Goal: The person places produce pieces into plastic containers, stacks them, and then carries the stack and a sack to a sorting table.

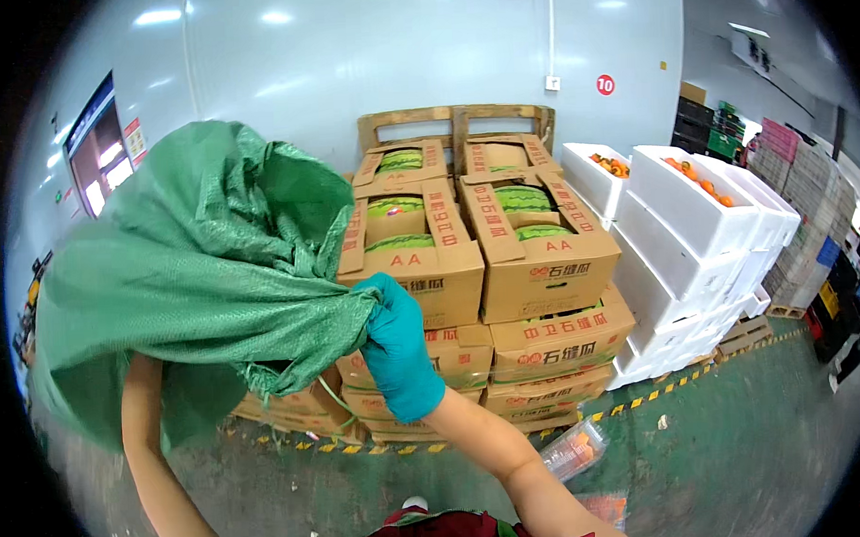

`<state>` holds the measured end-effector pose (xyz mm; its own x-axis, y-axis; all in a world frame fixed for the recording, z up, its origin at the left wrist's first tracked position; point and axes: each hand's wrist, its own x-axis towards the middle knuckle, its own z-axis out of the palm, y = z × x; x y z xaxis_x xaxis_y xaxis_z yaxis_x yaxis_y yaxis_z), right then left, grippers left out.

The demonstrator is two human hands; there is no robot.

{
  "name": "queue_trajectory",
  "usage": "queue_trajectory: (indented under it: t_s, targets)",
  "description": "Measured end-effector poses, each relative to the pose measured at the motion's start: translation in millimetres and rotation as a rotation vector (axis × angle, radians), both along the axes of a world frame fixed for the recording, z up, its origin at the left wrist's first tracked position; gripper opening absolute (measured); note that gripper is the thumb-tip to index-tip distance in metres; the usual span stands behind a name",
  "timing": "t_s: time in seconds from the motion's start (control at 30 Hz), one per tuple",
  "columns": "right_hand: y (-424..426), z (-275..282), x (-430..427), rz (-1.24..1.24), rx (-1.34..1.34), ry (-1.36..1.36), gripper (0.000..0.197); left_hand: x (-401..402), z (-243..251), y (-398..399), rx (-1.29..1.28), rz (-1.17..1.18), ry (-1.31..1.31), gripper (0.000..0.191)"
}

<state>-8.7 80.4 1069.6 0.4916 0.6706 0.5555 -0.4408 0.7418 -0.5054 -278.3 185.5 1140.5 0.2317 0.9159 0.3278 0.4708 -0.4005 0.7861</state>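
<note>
A large green woven plastic sack (210,290) spreads across the left of the view, raised in front of me. My right hand (399,348), in a teal rubber glove, is closed on a gathered part of the sack at its right end. My left forearm rises at the left and passes behind or into the sack, so my left hand is hidden by the green fabric. Behind the sack and glove stand stacked cardboard boxes (548,282) with striped watermelons (523,198) showing through the open tops.
White foam boxes (691,210) stand stacked at the right, the top ones holding orange produce (708,186). A wooden pallet (460,113) leans upright behind the cardboard boxes. Clear plastic packaging (575,451) lies on the green floor near a yellow-black floor line (648,399).
</note>
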Motion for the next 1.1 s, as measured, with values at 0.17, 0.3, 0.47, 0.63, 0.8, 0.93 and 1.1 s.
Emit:
queue_trajectory:
  t_s: [0.17, 0.3, 0.47, 0.63, 0.8, 0.93, 1.1]
  targets:
    - [48, 7, 62, -0.339, -0.118, -0.113, 0.008, 125, -19, 96, -0.026, -0.179, -0.321, 0.049]
    - [102, 0, 127, -0.47, -0.225, -0.057, 0.006, 192, -45, 182, -0.058, -0.286, -0.322, 0.048]
    - [153, 21, 131, -0.578, -0.353, -0.219, 0.009, 254, -69, 283, -0.102, -0.37, -0.246, 0.048]
    - [248, 21, 179, -0.668, -0.511, -0.304, 0.013, 283, -105, 366, -0.116, -0.414, -0.128, 0.047]
    - [305, 0, 276, -1.235, -0.622, -0.518, 0.014, 313, -121, 412, -0.075, -0.469, -0.006, 0.047]
    - [293, -48, 321, -1.434, -0.901, -0.71, 0.021, 349, -150, 441, -0.037, -0.53, 0.093, 0.047]
    - [249, -60, 246, -1.623, -0.549, -0.648, 0.043, 363, -160, 484, 0.061, -0.53, 0.258, 0.046]
